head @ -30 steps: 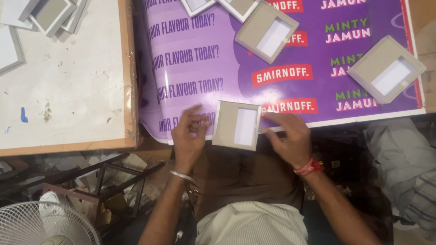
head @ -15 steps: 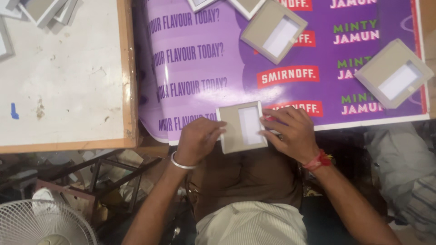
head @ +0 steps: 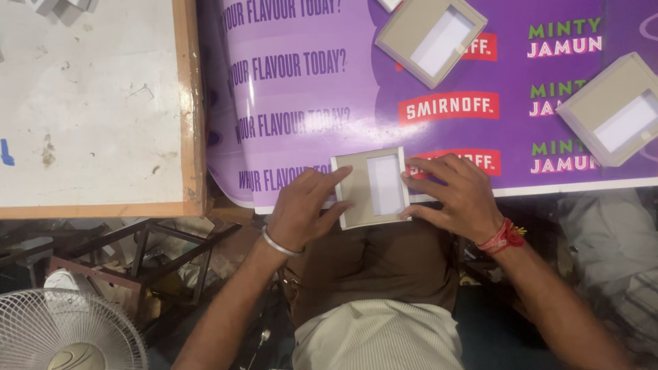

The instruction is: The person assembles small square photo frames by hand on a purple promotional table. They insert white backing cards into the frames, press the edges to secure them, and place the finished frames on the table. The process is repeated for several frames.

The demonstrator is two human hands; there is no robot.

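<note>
A purple printed sheet (head: pixel 308 103) covers most of the upper frame, spread flat with its left edge curling up against a white tabletop (head: pixel 89 103) with a wooden rim, which fills the upper left. Lower left, a white fan (head: pixel 65 336) stands beside a dark metal frame (head: pixel 164 253).

Two grey box trays with white insides lie on the sheet: one (head: pixel 432 40) at upper centre, turned at an angle, another (head: pixel 617 109) at the right edge, well apart from the hands.

A third, the grey tray (head: pixel 356 188), sits at the sheet's lower edge in mid-frame, its white recess facing up. It lies between the two hands. The left hand (head: pixel 301 212), wearing a metal bangle, rests on the tray's left side, fingers half-extended, with the forefinger laid across its upper grey border and the thumb at its lower left edge. The right hand (head: pixel 456 195), a red thread at the wrist, is spread open just right of the tray, its fingertips touching the tray's right rim. Neither hand wraps around the tray; both press at its sides.
</note>
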